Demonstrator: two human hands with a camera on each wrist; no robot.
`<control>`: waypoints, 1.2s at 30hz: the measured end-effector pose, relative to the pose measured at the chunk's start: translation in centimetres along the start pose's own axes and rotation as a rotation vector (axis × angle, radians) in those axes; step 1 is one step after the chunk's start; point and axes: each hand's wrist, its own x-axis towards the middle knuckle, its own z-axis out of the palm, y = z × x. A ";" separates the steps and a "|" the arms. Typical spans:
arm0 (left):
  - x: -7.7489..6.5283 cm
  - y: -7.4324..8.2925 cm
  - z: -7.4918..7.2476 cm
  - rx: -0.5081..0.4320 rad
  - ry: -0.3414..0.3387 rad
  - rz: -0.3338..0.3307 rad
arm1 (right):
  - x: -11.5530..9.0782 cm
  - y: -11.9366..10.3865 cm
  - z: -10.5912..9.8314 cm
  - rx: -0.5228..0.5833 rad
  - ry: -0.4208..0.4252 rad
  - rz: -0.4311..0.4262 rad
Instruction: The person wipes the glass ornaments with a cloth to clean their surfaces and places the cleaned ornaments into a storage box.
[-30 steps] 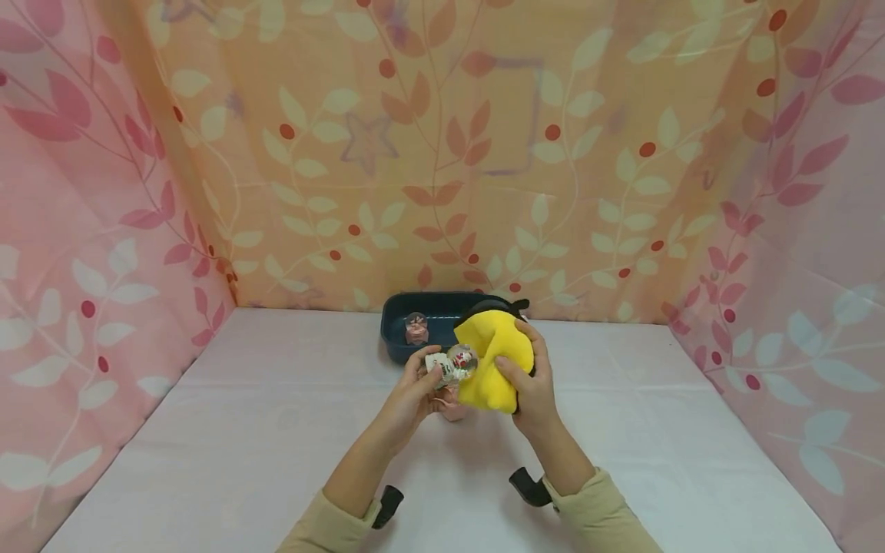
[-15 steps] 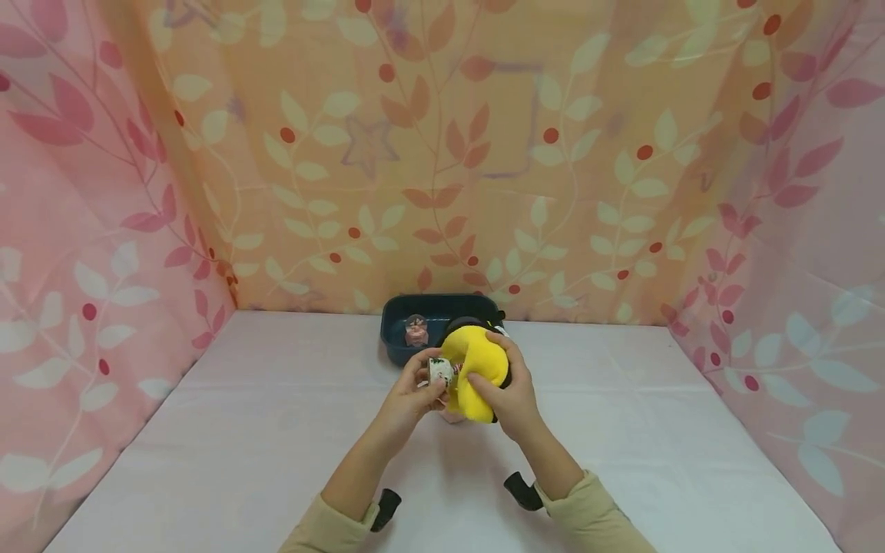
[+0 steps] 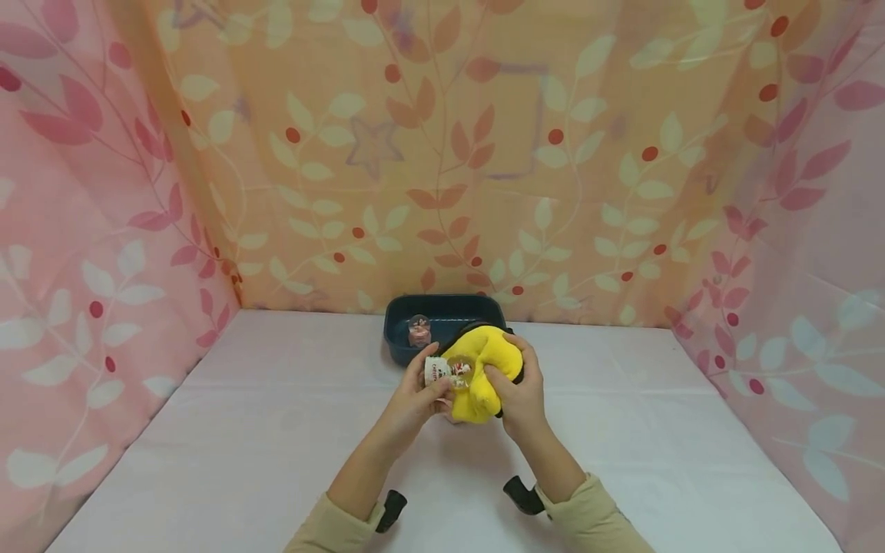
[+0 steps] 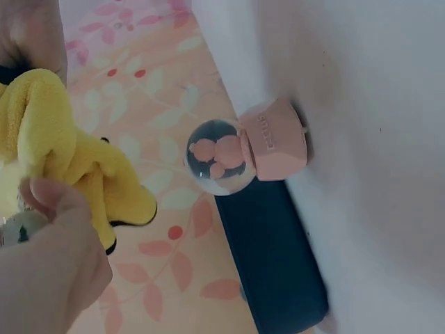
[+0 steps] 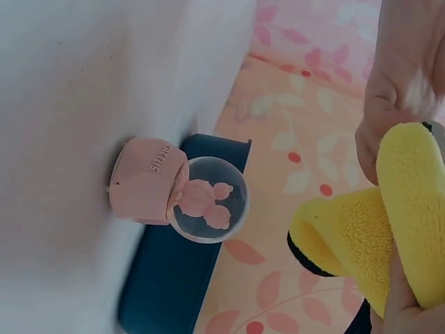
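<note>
In the head view, my left hand grips a small snow globe by its white, printed base, the clear ball tilted toward the right. My right hand pinches a bunched yellow cloth with black edging, its folds right at the ball. Both are held up over the table. Below them a pink snow globe with a bear-like figure inside stands upright on the table, mostly hidden in the head view. In the left wrist view, folds of the cloth and the fingers cover most of the held globe.
Behind the hands stands a dark blue bin against the patterned backdrop, with another pinkish snow globe inside. A white cloth covers the table. Patterned curtains close off both sides.
The yellow cloth moved left over the held globe's ball, then drew back slightly right, so the ball shows again. My left hand kept its grip and turned the base a little.
</note>
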 end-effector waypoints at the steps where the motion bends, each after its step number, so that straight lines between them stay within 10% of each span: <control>1: 0.0 -0.1 0.0 0.006 0.024 0.004 | 0.0 0.0 0.0 0.004 -0.002 0.002; 18: 0.1 0.2 -0.2 -0.256 0.210 0.006 | -0.2 -0.3 -0.4 0.011 -0.047 0.012; 30: 0.2 0.0 -0.6 -0.091 0.206 -0.152 | 0.1 -0.2 -0.7 -0.004 -0.065 -0.034; 36: 0.1 0.2 -0.3 -0.092 0.127 -0.163 | 0.0 0.0 -0.5 -0.177 -0.130 -0.152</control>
